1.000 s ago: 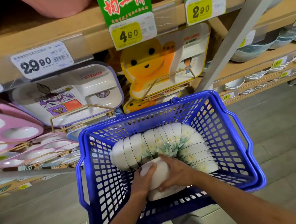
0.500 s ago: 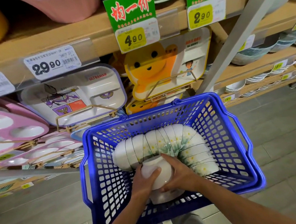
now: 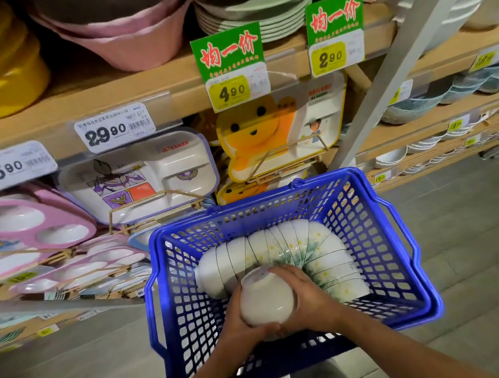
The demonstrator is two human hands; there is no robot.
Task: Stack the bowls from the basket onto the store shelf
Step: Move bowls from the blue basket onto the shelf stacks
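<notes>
At lower centre the left hand [image 3: 238, 322] and right hand [image 3: 307, 297] cup one white bowl [image 3: 266, 301], foot up, over the basket [image 3: 365, 232]. The other bowls [image 3: 293, 245] lie nested behind it. It is likely glazed ceramic, slick, brittle and weighty, so grip both sides.

A white bowl [image 3: 266, 298], bottom up and tilted, is gripped between the left hand [image 3: 239, 322] and right hand [image 3: 309, 297] over the blue mesh basket [image 3: 365, 238], where a curved row of nested flower-printed bowls [image 3: 281, 246] lies on its side, below the wooden store shelf [image 3: 141, 86]
</notes>
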